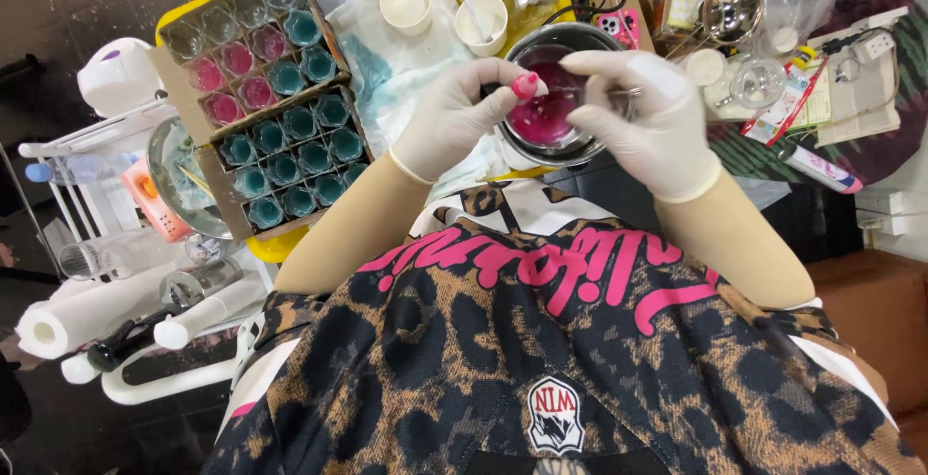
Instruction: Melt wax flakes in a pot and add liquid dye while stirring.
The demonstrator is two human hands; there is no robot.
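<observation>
Left gloved hand (452, 115) pinches small pink-capped piece (525, 86) over round steel bowl of magenta liquid (546, 113); right gloved hand (650, 119) nearer, fingers curled on rim.

A round metal bowl (565, 151) is seen upright at bench centre, w/ a shiny steel rim and a pool of deep pink liquid inside, approx. half filling it. A small pink-tipped piece (527, 86) is pinched at the bowl's left rim by the gloved left hand (454, 117). The bowl's right rim is covered by the gloved right hand (652, 122), fingers curled over the edge. What the right hand grips can't be told.
</observation>
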